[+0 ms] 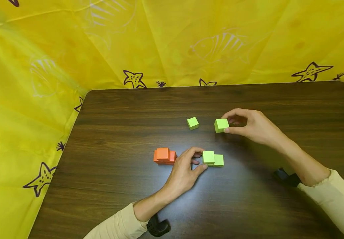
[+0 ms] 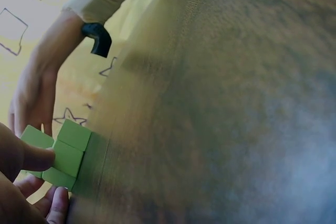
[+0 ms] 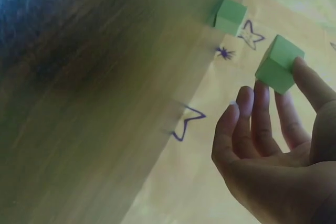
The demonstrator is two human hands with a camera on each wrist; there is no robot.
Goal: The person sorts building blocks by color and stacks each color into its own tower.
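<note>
In the head view my right hand [image 1: 257, 127] pinches a light green cube [image 1: 221, 125] between thumb and fingertips. The right wrist view shows this green cube [image 3: 281, 64] with the thumb on one side and fingertips beneath. My left hand [image 1: 185, 169] holds the left part of a small stack of green cubes [image 1: 218, 160], thumb in front and fingers behind. One cube sits on top at the stack's left. From the left wrist, the thumb lies against the green cubes [image 2: 68, 158]. Another green cube [image 1: 193, 123] rests alone farther back, left of the held one.
A small stack of orange blocks [image 1: 163, 154] stands just left of my left hand. All of this is on a dark wooden table [image 1: 115, 126] with rounded back corners. A yellow cloth [image 1: 166, 39] with starfish and fish drawings hangs behind and at the left.
</note>
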